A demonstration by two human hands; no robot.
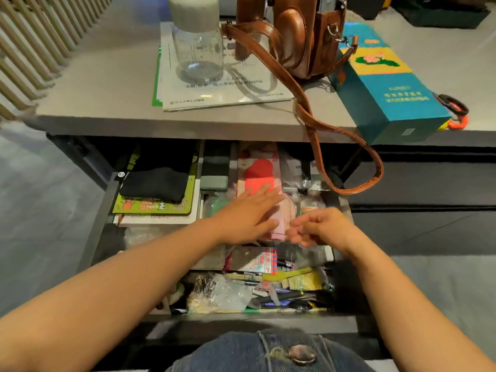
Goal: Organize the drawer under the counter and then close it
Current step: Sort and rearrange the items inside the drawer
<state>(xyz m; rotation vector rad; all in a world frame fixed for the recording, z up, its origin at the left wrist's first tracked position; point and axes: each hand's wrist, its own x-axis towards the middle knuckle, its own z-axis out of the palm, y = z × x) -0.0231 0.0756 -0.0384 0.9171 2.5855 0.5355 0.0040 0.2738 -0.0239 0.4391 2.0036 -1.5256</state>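
Slatted wall (32, 49) far L. Grey counter (107, 103) w/ jar (197, 49), brown bag (303, 36), teal box (389, 98). Drawer (98, 218) open below it, crammed. Your L hand (247, 218) lies flat, fingers straight, on pink packet (285, 213); R hand (324, 226) blurred, can't tell grip.

Left hand (249, 213) and right hand (322, 226) bare, blue denim jeans (236, 354) (bronze-toned waist button (302, 354))

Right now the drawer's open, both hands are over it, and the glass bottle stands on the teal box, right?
Not quite: in the head view the glass bottle stands on the papers, not the teal box. The rest holds.
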